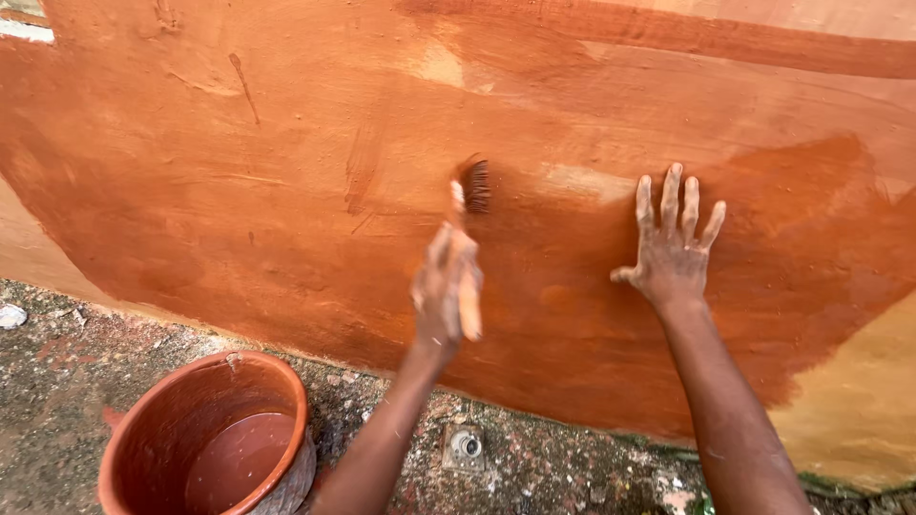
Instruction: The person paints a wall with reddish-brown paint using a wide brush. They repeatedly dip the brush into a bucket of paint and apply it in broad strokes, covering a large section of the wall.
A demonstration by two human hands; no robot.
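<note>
My left hand point(441, 291) grips a paintbrush point(473, 191) by its pale handle. The brush's dark bristles press against a wall point(286, 191) coated in wet orange-brown wash. The hand and brush look blurred. My right hand point(671, 253) lies flat against the wall to the right of the brush, fingers spread and pointing up, stained with the same colour. It holds nothing.
A terracotta-coloured bucket point(286, 386) with brown liquid stands on the speckled ground point(57, 381) at the lower left, below my left arm. A small round metal fitting point(466, 445) is set in the ground by the wall's foot. Pale uncoated wall point(859, 401) shows at the lower right.
</note>
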